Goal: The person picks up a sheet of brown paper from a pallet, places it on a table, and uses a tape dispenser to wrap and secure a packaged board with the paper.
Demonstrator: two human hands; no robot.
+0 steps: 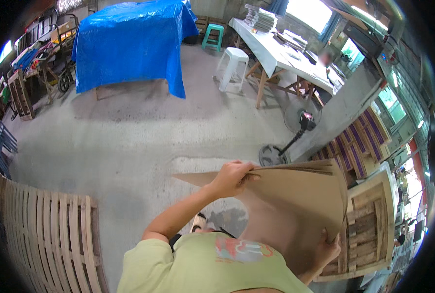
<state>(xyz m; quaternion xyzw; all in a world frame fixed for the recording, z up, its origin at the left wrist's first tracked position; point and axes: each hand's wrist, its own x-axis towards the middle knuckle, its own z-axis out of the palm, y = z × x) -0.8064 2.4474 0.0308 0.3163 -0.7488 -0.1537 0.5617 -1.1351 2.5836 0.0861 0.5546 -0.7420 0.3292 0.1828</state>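
Several thin brown cardboard sheets [295, 195], stacked together and bowed into a curve, are held up in front of my body. My left hand [234, 178] pinches their upper edge, fingers closed around it. At the lower right side, my right hand [329, 249] grips the sheets with its thumb on the near face; its other fingers are partly hidden. One pointed corner sticks out left beyond my left hand. The layered edges show at the upper right of the stack.
Wooden pallets lie at the lower left [56, 229] and right [369, 234]. A floor fan [271, 155] stands by a grey pillar [332, 112]. Farther off are a blue tarp-covered stack [129, 49], a white stool [233, 63], a green stool [213, 35] and a paper-laden table [261, 44].
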